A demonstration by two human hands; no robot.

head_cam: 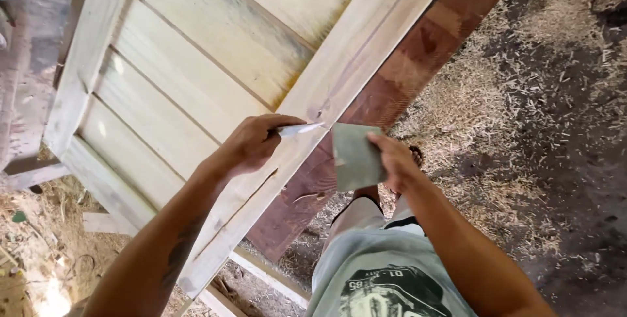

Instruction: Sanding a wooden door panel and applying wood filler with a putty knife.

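Observation:
A pale wooden panelled door (pixel 196 75) lies flat in front of me, its long frame rail (pixel 339 68) running diagonally. My left hand (pixel 251 142) grips a small putty knife (pixel 299 129), whose light blade tip touches the rail near a dark seam. My right hand (pixel 392 157) holds a flat grey-green rectangular pad (pixel 356 157) just off the door's edge, next to the blade. A reddish-brown board (pixel 398 75) runs beneath the rail's outer edge.
The ground (pixel 542 127) to the right is dark earth covered with sawdust and wood shavings. A weathered wooden bench or beam (pixel 26 62) stands at the left. Scrap wood strips (pixel 98 222) lie on the ground at lower left.

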